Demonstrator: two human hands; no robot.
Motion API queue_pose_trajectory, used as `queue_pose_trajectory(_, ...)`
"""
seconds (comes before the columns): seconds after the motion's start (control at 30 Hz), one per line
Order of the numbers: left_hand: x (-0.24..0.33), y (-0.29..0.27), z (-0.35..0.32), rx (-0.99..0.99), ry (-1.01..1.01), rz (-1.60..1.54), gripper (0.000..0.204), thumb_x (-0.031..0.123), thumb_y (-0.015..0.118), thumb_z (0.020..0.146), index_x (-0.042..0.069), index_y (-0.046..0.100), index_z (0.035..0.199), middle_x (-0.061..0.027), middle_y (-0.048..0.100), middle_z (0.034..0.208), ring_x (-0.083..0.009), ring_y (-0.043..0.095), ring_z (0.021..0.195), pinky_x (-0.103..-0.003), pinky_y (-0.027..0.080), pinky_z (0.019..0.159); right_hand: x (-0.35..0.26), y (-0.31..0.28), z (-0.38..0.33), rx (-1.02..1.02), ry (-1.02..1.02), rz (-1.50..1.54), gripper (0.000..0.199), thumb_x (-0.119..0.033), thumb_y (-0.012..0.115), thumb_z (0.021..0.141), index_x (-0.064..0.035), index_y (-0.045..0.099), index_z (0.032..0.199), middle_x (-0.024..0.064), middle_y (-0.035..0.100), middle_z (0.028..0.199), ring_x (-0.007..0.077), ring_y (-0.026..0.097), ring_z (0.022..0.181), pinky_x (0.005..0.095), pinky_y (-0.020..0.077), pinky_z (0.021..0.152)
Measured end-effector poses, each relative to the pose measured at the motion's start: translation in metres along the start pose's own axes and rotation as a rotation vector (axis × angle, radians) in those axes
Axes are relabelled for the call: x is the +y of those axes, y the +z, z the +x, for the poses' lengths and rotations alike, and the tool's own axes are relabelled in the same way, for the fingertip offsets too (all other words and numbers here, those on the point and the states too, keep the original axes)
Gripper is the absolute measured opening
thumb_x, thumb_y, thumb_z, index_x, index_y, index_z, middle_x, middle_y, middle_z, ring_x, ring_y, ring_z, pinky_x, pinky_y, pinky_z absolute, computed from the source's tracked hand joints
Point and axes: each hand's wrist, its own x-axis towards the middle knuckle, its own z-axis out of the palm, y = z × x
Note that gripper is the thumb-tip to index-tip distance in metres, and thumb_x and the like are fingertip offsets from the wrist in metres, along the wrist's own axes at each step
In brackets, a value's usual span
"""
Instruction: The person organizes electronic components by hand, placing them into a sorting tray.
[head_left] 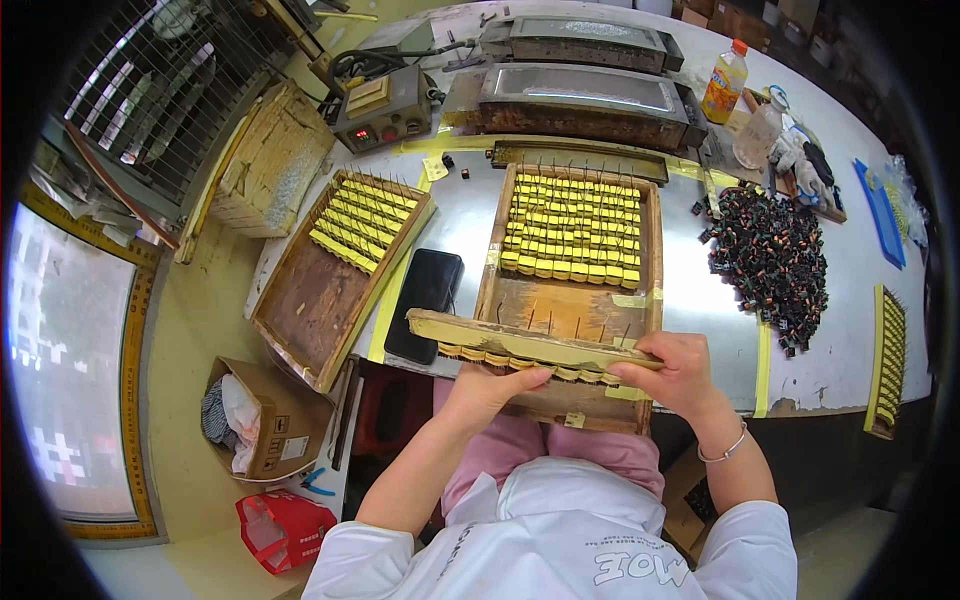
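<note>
A long wooden strip (530,342) is held level between my two hands, over the near part of a wooden tray (655,260). Small yellow-wrapped blocks line the strip's near side, and thin pins stick up beyond its far edge. My left hand (488,392) grips it from below, left of its middle, with the thumb along the blocks. At the right end my right hand (682,375) pinches it between thumb and fingers. Rows of yellow-wrapped blocks (570,230) with upright pins fill the tray's far part. Some fingertips are hidden behind the strip.
A second wooden tray (310,310) with yellow rows stands left, beside a black phone (425,300). Small black parts (770,260) are heaped at right. Behind are metal-topped heating units (580,95), a control box (385,110) and an orange-capped bottle (725,85). Another pinned strip (886,360) lies far right.
</note>
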Motion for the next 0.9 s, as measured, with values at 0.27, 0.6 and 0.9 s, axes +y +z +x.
queue_pose_trajectory(0.27, -0.005, 0.010, 0.002, 0.006, 0.077, -0.012, 0.028, -0.001, 0.070, 0.072, -0.002, 0.057, 0.097, -0.0095, 0.063, 0.089, -0.0184, 0.063, 0.076, -0.030, 0.055, 0.069, -0.001, 0.003, 0.002, 0.020, -0.017, 0.011, 0.033, -0.030, 0.079, 0.063, -0.0052, 0.057, 0.058, 0.0057, 0.051, 0.049, 0.0213, 0.051, 0.041, 0.0299, 0.0385, 0.039)
queue_pose_trajectory(0.6, -0.008, 0.015, 0.003, -0.007, -0.010, 0.054, 0.029, 0.007, 0.071, 0.074, 0.001, 0.057, 0.099, -0.0061, 0.062, 0.091, -0.0136, 0.061, 0.078, -0.025, 0.051, 0.071, -0.003, 0.006, 0.002, 0.010, 0.004, 0.017, 0.031, -0.030, 0.078, 0.063, -0.0054, 0.059, 0.059, 0.0060, 0.052, 0.050, 0.0218, 0.052, 0.042, 0.0306, 0.0396, 0.040)
queue_pose_trajectory(0.9, 0.000, 0.033, 0.001, -0.171, -0.303, 0.044, 0.029, 0.009, 0.067, 0.079, 0.001, 0.058, 0.106, -0.0080, 0.063, 0.096, -0.0153, 0.062, 0.081, -0.025, 0.052, 0.069, -0.007, 0.011, 0.004, 0.000, 0.013, 0.045, 0.032, -0.030, 0.078, 0.063, -0.0046, 0.059, 0.060, 0.0065, 0.053, 0.051, 0.0219, 0.053, 0.043, 0.0303, 0.0401, 0.040)
